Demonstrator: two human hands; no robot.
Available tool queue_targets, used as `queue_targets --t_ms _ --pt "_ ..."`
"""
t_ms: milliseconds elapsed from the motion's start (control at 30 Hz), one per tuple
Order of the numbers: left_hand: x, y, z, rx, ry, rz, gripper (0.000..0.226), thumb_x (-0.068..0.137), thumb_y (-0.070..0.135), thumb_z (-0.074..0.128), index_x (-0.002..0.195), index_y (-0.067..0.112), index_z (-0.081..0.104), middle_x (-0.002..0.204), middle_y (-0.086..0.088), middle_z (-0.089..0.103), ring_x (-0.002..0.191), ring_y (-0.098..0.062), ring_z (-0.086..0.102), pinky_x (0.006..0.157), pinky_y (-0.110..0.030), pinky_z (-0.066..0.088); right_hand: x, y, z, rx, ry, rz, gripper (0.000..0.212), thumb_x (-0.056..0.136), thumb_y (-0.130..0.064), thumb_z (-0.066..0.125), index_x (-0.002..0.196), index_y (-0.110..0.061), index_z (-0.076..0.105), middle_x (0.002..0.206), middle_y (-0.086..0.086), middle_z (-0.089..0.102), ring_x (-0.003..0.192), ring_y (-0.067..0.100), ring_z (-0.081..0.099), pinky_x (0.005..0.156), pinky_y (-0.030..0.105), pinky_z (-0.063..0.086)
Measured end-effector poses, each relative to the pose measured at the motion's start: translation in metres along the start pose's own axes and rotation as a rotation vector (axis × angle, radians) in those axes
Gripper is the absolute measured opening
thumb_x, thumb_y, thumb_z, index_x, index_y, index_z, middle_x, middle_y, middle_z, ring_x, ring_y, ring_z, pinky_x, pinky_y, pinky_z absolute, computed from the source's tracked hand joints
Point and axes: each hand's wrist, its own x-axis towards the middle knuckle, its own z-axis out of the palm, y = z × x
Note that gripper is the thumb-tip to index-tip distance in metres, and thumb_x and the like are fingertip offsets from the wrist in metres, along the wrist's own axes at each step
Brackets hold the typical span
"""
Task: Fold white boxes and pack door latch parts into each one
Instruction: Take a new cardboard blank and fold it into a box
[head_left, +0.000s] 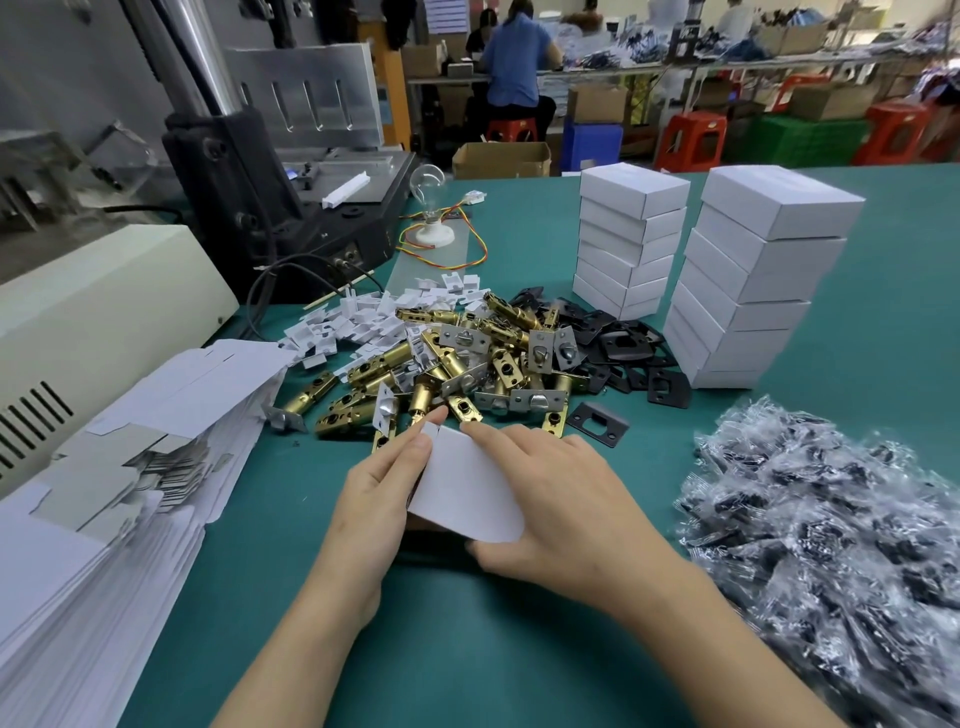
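**Head view: white box (467, 488), fold in progress**

I am holding it low over the counter (467, 649), just before the pile of latch parts (447, 358). My left hand (374, 499) is pinching the left edge. My right hand (561, 499) is clasping the right side, fingers over the top, thumb underneath. Risk, as I judge it: uneven pressure is threatening a crooked crease, and a flap may be springing open.

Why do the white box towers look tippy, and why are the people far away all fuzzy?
In the head view the wide-angle lens bends the edges, so the stacked boxes seem to lean; the seated person far back is blurry there, while the white box being folded is sharp.
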Motion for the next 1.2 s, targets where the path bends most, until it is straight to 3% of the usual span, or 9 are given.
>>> queue_targets --t_ms 133,267,433,600,700,933,1033,1100,1200 --pt "-0.001 0.001 0.0 -0.002 0.001 -0.005 0.028 0.107 0.039 0.055 0.12 0.052 0.075 0.121 0.008 0.078 0.12 -0.031 0.068 0.108 -0.055 0.05 0.0 -0.001 0.0 -0.003 -0.001 -0.011 0.087 0.076 -0.059 0.063 0.152 -0.034 0.029 0.12 -0.011 0.055 0.112 0.017 0.053 0.091 0.036 0.042" --pt "-0.002 0.001 0.0 -0.005 0.011 0.001 0.028 0.107 0.038 0.055 0.12 0.051 0.075 0.117 0.008 0.079 0.105 -0.016 0.07 0.107 -0.051 0.052 -0.001 0.0 0.0 0.005 -0.007 -0.016 0.088 0.076 -0.061 0.064 0.151 -0.035 0.028 0.119 -0.01 0.054 0.112 0.017 0.053 0.094 0.037 0.042" --pt "-0.002 0.0 0.0 -0.004 -0.007 0.022 0.028 0.107 0.038 0.055 0.118 0.053 0.075 0.123 0.015 0.076 0.107 -0.012 0.069 0.106 -0.049 0.052 -0.001 0.0 0.001 0.002 -0.009 -0.021 0.088 0.076 -0.063 0.064 0.151 -0.035 0.027 0.12 -0.01 0.053 0.113 0.016 0.051 0.094 0.035 0.041" --pt "-0.001 -0.002 0.002 0.042 -0.024 0.096 0.033 0.11 0.037 0.049 0.121 0.059 0.07 0.122 0.025 0.074 0.106 0.002 0.069 0.082 -0.015 0.053 -0.001 0.0 0.002 0.004 0.002 -0.014 0.095 0.076 -0.064 0.064 0.156 -0.032 0.023 0.128 -0.01 0.052 0.117 0.016 0.05 0.096 0.034 0.04" --pt "-0.004 -0.002 0.002 0.061 -0.031 0.113 0.034 0.111 0.037 0.047 0.125 0.059 0.069 0.122 0.025 0.074 0.105 0.004 0.069 0.079 -0.007 0.049 -0.001 -0.001 0.002 0.002 0.003 0.0 0.099 0.077 -0.064 0.064 0.16 -0.03 0.02 0.131 -0.01 0.05 0.119 0.016 0.05 0.099 0.034 0.041" --pt "-0.004 0.001 0.002 0.102 -0.037 0.151 0.038 0.11 0.032 0.049 0.12 0.062 0.07 0.122 0.029 0.073 0.101 0.006 0.069 0.078 -0.008 0.05 -0.002 -0.001 -0.001 -0.009 -0.016 -0.006 0.099 0.077 -0.062 0.064 0.16 -0.029 0.021 0.125 -0.009 0.052 0.114 0.017 0.051 0.093 0.033 0.04" --pt "-0.003 -0.002 -0.002 0.128 -0.057 0.191 0.033 0.106 0.042 0.05 0.125 0.065 0.065 0.118 0.025 0.075 0.09 0.003 0.067 0.076 -0.016 0.052 -0.002 0.001 -0.003 0.005 -0.02 -0.007 0.098 0.076 -0.06 0.065 0.159 -0.029 0.024 0.122 -0.01 0.053 0.112 0.018 0.052 0.09 0.033 0.04" --pt "-0.002 -0.003 -0.005 0.13 -0.1 0.18 0.031 0.104 0.048 0.056 0.129 0.065 0.063 0.101 0.017 0.074 0.08 -0.005 0.064 0.071 -0.022 0.053 -0.002 0.003 -0.006 0.02 -0.03 -0.004 0.099 0.075 -0.06 0.065 0.159 -0.031 0.023 0.121 -0.01 0.053 0.111 0.017 0.051 0.09 0.033 0.042" --pt "-0.001 -0.001 -0.008 0.097 -0.18 0.139 0.049 0.094 0.036 0.045 0.134 0.06 0.063 0.075 -0.006 0.044 0.069 -0.02 0.048 0.059 -0.03 0.053 0.0 0.01 -0.01 0.033 -0.052 -0.008 0.099 0.075 -0.061 0.066 0.159 -0.036 0.02 0.119 -0.011 0.052 0.111 0.016 0.049 0.094 0.036 0.042"
